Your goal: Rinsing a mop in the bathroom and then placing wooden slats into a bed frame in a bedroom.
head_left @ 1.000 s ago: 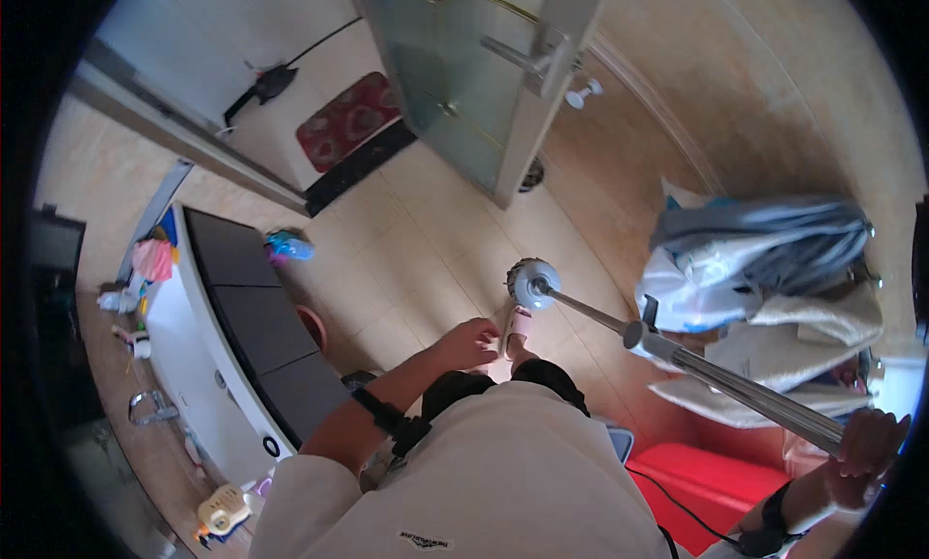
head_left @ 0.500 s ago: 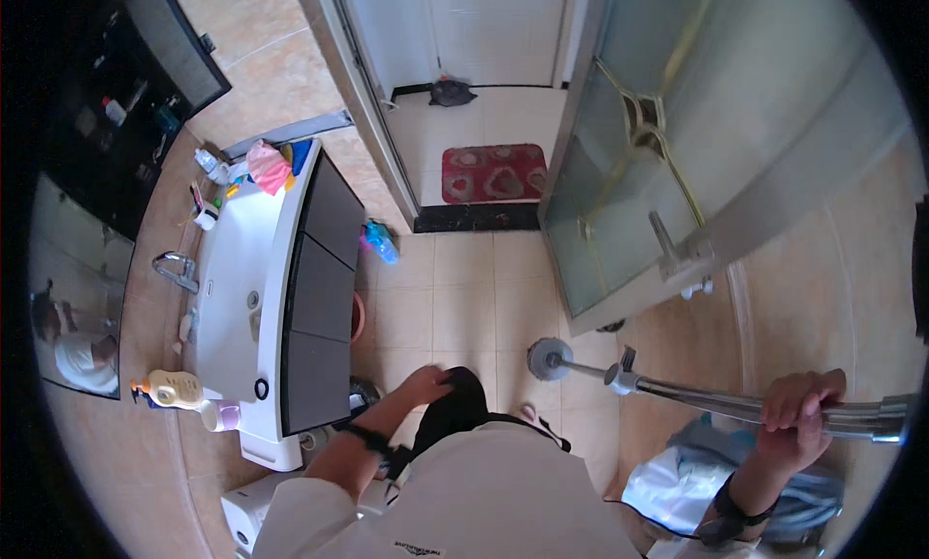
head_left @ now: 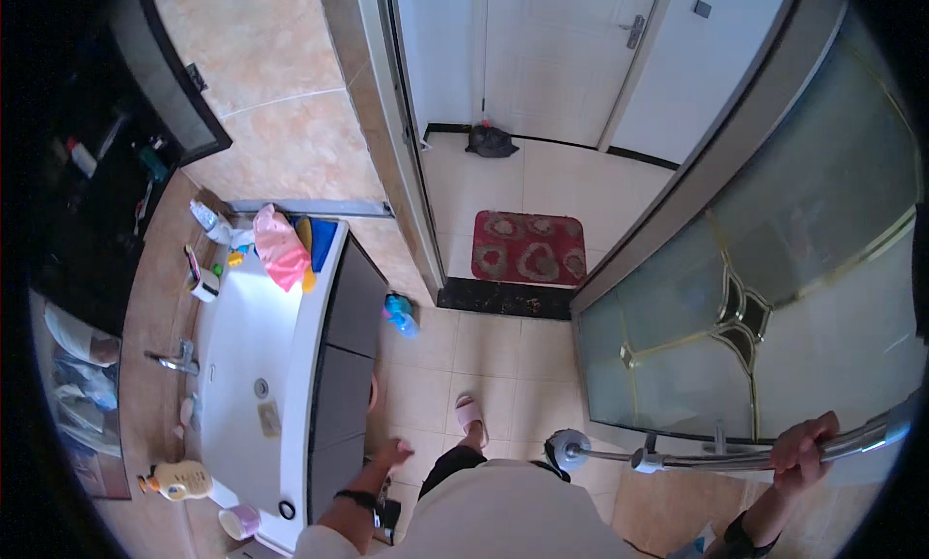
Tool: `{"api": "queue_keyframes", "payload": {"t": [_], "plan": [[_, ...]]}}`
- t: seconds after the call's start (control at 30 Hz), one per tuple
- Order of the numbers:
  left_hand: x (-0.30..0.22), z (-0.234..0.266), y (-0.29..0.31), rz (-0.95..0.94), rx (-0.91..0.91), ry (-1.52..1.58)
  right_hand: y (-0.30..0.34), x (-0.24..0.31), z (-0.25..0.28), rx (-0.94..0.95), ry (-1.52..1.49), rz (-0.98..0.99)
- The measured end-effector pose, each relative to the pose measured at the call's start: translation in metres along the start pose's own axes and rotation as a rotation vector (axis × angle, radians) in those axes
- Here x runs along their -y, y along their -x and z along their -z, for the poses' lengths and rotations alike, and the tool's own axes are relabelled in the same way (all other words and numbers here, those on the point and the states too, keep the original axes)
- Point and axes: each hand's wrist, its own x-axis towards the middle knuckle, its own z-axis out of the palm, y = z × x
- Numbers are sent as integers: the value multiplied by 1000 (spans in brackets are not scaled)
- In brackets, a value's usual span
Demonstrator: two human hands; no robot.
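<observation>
My right hand (head_left: pixel 803 453) is wrapped around the shiny metal handle of a mop (head_left: pixel 711 459) at the right. The handle runs almost level across the view, and its round grey head (head_left: pixel 566 450) hangs beside my body. My left hand (head_left: pixel 392 454) hangs beside the vanity cabinet with its fingers loosely apart and nothing visible in it. A black strap circles each wrist. A foot in a pink slipper (head_left: pixel 468 411) is stepping on the tiles in front of me.
On the left runs a white washbasin (head_left: pixel 242 365) with a tap, bottles and a pink cloth (head_left: pixel 281 249). A blue bottle (head_left: pixel 401 317) stands by the cabinet. A glass door (head_left: pixel 668 336) stands open right of the dark threshold (head_left: pixel 505 299); beyond lies a red mat (head_left: pixel 528 247).
I have moved forward toward the doorway, carrying the mop along in my right hand. One foot has come forward into view. The blue laundry at the lower right has mostly left the view.
</observation>
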Motion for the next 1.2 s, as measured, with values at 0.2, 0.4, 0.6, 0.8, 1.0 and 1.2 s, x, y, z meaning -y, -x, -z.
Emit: {"api": "queue_keyframes", "payload": {"t": [0.2, 0.4, 0.6, 0.8, 1.0, 1.2], "plan": [[-212, 229, -86, -145, -214, 182, -83, -32, -49, -58, 115, 28], [-317, 299, -181, -388, -63, 244, -166, -75, -70, -140, 161, 73], [-337, 328, -271, -307, -31, 82, -284, -125, -81, -138, 92, 108], [-367, 375, -343, -20, 37, 255, -421, -181, -98, 47, 14, 130], [-457, 401, -448, -219, 73, 229, -526, -235, -104, 17, 116, 159], [-569, 494, -562, -243, 292, 172, -653, -289, -100, -160, 196, 220]]}}
